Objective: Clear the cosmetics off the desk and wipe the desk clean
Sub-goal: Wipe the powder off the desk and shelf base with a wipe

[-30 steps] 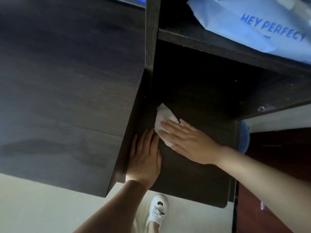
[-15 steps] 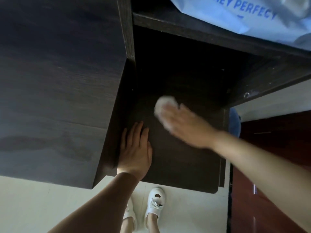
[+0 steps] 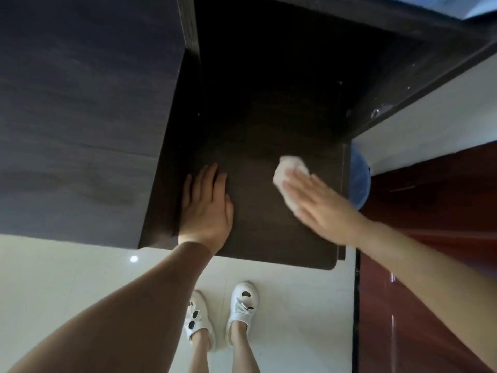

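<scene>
A dark wooden lower shelf [image 3: 269, 232] sits below and to the right of the higher dark desk top [image 3: 80, 103]. My right hand [image 3: 320, 208] lies flat with straight fingers on a white wipe [image 3: 289, 172] and presses it onto the right part of the shelf. My left hand [image 3: 205, 208] rests flat on the shelf's left side, fingers straight, next to the desk's side panel. No cosmetics are visible.
An upper shelf board [image 3: 390, 25] overhangs the back, with a sliver of a blue bag [image 3: 478, 9] on it. A blue round object [image 3: 360, 181] sits behind the shelf's right edge. A red-brown door [image 3: 430, 265] stands right. My white shoes [image 3: 220, 313] stand on pale floor.
My right hand has slid the wipe from the shelf's left-middle across to its right side. The left hand has stayed flat in place. The view has tilted down.
</scene>
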The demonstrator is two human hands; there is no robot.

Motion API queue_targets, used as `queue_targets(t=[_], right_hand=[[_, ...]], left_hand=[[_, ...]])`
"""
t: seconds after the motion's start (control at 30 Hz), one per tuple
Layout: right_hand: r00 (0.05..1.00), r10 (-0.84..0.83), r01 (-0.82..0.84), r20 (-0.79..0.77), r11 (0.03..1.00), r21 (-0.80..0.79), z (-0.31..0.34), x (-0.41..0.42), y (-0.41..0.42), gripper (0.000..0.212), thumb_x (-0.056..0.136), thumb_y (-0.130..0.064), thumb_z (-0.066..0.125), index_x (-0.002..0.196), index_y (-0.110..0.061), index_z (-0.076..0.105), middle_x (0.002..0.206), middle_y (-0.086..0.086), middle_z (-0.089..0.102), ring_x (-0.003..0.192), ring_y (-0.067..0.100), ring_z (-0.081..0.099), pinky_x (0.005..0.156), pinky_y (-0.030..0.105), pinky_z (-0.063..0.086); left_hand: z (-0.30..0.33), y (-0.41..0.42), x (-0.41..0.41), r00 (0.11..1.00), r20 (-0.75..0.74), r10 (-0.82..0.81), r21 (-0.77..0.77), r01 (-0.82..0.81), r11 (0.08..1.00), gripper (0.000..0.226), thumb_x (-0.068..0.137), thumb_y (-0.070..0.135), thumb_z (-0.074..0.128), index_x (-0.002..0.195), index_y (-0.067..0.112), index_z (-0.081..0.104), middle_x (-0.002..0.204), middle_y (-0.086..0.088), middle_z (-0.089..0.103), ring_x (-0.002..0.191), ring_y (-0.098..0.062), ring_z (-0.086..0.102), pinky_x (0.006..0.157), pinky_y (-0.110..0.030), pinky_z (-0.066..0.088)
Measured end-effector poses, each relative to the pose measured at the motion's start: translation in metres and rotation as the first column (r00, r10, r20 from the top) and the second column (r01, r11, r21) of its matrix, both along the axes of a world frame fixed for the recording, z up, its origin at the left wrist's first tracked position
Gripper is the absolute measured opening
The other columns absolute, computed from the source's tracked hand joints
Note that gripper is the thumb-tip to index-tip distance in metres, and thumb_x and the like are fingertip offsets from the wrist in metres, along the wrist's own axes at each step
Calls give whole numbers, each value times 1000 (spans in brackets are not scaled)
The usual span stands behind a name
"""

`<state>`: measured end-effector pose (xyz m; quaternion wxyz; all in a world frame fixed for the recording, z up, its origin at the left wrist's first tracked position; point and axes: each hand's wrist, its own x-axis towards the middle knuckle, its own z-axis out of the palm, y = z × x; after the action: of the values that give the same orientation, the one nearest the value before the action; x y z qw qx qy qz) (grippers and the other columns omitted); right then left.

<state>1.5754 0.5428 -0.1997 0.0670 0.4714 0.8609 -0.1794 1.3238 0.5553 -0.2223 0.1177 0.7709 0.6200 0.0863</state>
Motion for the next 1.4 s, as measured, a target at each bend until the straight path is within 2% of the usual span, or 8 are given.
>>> queue_targets(t=[0.13, 0.33, 0.43, 0.6, 0.8, 1.03, 1.23, 1.4], right_hand=[[847, -530, 529, 41, 848, 29, -7, 16, 36, 58, 99, -37, 24, 147, -13, 2, 157, 9, -4, 144, 18, -8, 118, 38, -5], [918, -392, 385, 60, 917, 106, -10, -32, -91, 66, 98, -47, 7, 144, -1, 13, 153, 18, 9, 143, 27, 5, 118, 38, 1], [961, -266, 257, 75, 959, 120, -7, -14, -67, 66, 97, -48, 5, 145, -4, 11, 155, 15, 9, 144, 26, 7, 119, 38, 5], [712, -702, 701, 17, 712, 23, -4, -31, 24, 60, 99, -39, 19, 147, -11, -4, 156, 11, -12, 143, 21, -14, 116, 36, -7], [983, -89, 96, -160, 995, 40, -10, -109, -47, 64, 93, -45, 17, 147, -12, 11, 157, 8, 3, 141, 19, -8, 118, 35, -5], [857, -509, 508, -74, 861, -34, 1, -85, 75, 54, 101, -32, 19, 147, -12, -1, 157, 10, -11, 144, 21, -12, 116, 36, -6], [963, 53, -66, -263, 997, -41, -12, -144, 8, 59, 99, -10, 31, 147, -31, 4, 157, -7, -6, 140, 13, -14, 116, 31, -7], [934, -290, 271, -207, 956, -116, -3, -135, 95, 68, 92, 8, 35, 147, -23, 12, 158, 2, 1, 144, 28, 1, 116, 36, 2]], left_hand=[[6, 0, -1, 1000, 2, -4, -20, 4, 1000, 50, 89, 26, 22, 129, 5, 44, 141, -15, 40, 134, -28, 30, 113, -42, 9], [6, 0, -1, 999, 38, -18, -21, 19, 1000, 45, 93, 20, 31, 136, 7, 37, 149, -11, 29, 139, -23, 19, 114, -36, 0], [4, 0, -2, 999, 43, -3, -8, 3, 1000, 51, 89, 24, 25, 135, 7, 39, 147, -11, 32, 138, -24, 22, 114, -36, 2], [6, -5, -1, 1000, 23, -12, -21, 12, 1000, 51, 91, 24, 24, 137, 8, 37, 149, -10, 31, 139, -23, 21, 113, -35, 1], [4, -49, -27, 992, 40, -116, -19, 117, 993, 50, 87, 18, 29, 130, 0, 46, 138, -18, 46, 132, -28, 35, 112, -41, 21], [3, -100, -55, 991, -3, -130, -62, 130, 990, 49, 98, 28, 14, 133, 4, 39, 138, -17, 46, 132, -26, 28, 113, -37, 10], [6, -114, -71, 999, 18, -50, -104, 52, 993, 45, 96, 29, 17, 132, 11, 37, 139, -16, 45, 133, -25, 27, 112, -40, 10], [4, -120, -74, 999, 22, -25, -71, 27, 997, 45, 97, 31, 12, 130, 15, 39, 138, -14, 47, 132, -24, 27, 113, -43, 14]])
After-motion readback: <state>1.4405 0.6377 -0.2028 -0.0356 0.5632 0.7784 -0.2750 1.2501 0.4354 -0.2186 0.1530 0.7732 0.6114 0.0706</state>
